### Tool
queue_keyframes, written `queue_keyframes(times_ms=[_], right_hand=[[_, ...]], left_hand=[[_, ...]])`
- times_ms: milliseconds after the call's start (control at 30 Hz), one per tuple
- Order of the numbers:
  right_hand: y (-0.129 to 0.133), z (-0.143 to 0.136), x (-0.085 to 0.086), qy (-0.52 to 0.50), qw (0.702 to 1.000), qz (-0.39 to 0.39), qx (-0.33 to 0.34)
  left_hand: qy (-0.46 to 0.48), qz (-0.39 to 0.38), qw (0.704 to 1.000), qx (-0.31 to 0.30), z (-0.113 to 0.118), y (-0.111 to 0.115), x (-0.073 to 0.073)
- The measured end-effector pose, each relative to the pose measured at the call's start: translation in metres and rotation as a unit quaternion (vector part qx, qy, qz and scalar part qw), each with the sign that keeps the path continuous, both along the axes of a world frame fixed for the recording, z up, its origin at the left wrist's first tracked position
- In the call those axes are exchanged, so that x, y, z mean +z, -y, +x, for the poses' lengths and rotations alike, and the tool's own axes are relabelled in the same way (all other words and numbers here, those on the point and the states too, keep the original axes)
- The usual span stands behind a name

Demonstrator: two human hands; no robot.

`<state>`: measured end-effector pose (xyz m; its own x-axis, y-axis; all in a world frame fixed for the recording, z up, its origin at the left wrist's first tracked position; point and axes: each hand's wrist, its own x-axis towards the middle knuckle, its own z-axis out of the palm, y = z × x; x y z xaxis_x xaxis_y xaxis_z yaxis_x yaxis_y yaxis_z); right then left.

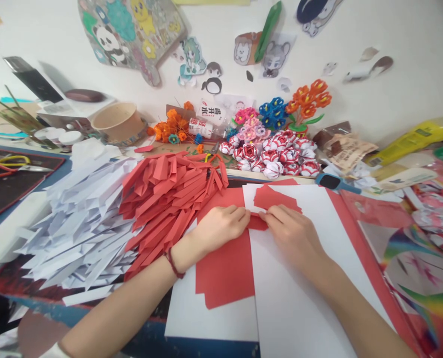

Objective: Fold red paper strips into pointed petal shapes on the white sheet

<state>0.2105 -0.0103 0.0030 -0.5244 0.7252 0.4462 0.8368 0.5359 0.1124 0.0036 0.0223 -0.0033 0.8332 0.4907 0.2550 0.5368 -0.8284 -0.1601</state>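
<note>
While white sheets (288,303) are spread beneath the work, heaped white strips (83,214) are seen at nine o'clock, red strips (169,196) nearer at ten, and flowers (274,149) crowded at twelve. Red slips (276,197) are stacked at one o'clock, close beyond the grip. Centrally, folded red paper (258,223) is pinched between left hand (223,223) and right hand (292,231).

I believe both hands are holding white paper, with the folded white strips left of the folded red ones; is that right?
Not quite: the head view shows the left hand and right hand holding red paper, not white; the folded white strips do lie left of the folded red ones.
</note>
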Motion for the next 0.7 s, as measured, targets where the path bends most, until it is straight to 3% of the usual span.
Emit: queue_keyframes(times_ms=[467, 700], right_hand=[[0.0014, -0.0025, -0.0017, 0.032, 0.999, 0.011, -0.002], [0.0031, -0.0010, 0.0011, 0.038, 0.999, -0.007, -0.005]], left_hand=[[-0.018, 0.079, 0.996, -0.033, 0.0033, 0.0020, -0.0032], [-0.016, 0.080, 0.996, -0.038, 0.0029, 0.0015, -0.0054]])
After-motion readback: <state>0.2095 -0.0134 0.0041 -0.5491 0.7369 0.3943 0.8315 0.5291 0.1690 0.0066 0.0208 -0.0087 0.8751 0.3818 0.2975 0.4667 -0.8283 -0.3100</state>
